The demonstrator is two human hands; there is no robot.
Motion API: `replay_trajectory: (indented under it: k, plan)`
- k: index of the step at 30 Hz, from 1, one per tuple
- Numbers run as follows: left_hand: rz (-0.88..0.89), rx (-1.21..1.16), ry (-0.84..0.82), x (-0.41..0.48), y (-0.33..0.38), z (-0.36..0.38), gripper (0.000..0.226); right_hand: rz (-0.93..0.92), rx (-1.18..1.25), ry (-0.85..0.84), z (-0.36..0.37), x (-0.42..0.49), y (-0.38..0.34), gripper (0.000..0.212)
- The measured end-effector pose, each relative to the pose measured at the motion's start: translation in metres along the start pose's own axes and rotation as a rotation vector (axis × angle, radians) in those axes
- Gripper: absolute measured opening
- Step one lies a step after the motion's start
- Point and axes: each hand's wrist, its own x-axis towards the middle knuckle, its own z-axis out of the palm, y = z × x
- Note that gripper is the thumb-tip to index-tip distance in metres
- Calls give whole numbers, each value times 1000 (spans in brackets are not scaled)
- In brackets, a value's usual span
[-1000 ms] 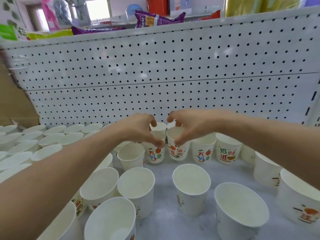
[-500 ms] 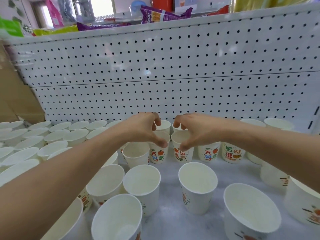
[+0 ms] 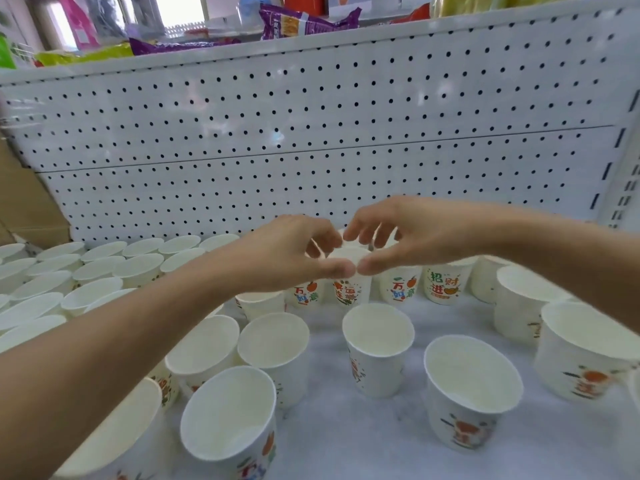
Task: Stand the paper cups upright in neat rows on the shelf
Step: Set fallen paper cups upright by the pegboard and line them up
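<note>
Toppling is the main risk. Both hands meet over one printed paper cup (image 3: 346, 292) in the far row, left hand (image 3: 287, 254) and right hand (image 3: 412, 237) curved round its rim with the thumb tips almost touching at the near edge. Whether they actually pinch it cannot be told. The cup stands close among light, empty neighbours, so a sideways nudge or a forearm dipping low could probably knock over the loose cups (image 3: 377, 344) standing apart nearer the camera. The tidy rows (image 3: 104, 268) at far left look just as easy to disturb. The shelf (image 3: 346, 445) is a pale, faintly mottled surface, backed by a white pegboard panel (image 3: 311, 116). Snack packets (image 3: 298, 22) lie on the level above, and a cardboard box (image 3: 24, 202) sits at the left.
</note>
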Motion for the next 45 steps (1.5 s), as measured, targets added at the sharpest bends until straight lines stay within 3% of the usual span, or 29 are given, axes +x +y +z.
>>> replay_trajectory:
  k: [2, 7, 10, 13, 21, 29, 36, 45]
  plan:
    - [58, -52, -123, -16, 19, 1, 74, 20, 19, -120, -11, -28, -5, 43]
    - [150, -2, -283, -24, 33, 11, 84, 170, -101, -345, -11, -88, -19, 65]
    - [197, 24, -334, -21, 39, 19, 80, 208, -224, -432, 4, -107, -28, 73]
    - [199, 41, -321, -18, 44, 24, 69, 205, -280, -365, 14, -108, -25, 70]
    - [69, 48, -80, 7, 54, 48, 72, 334, -311, -81, 16, -79, 15, 68]
    - [-12, -21, -38, 6, 61, 52, 78, 351, -362, -40, 13, -75, 29, 66]
    - [-66, -195, 30, 2, 60, 50, 60, 332, -319, -10, 14, -77, 42, 62]
    - [-128, -176, 137, 7, 69, 59, 58, 321, -339, 53, 15, -72, 57, 65]
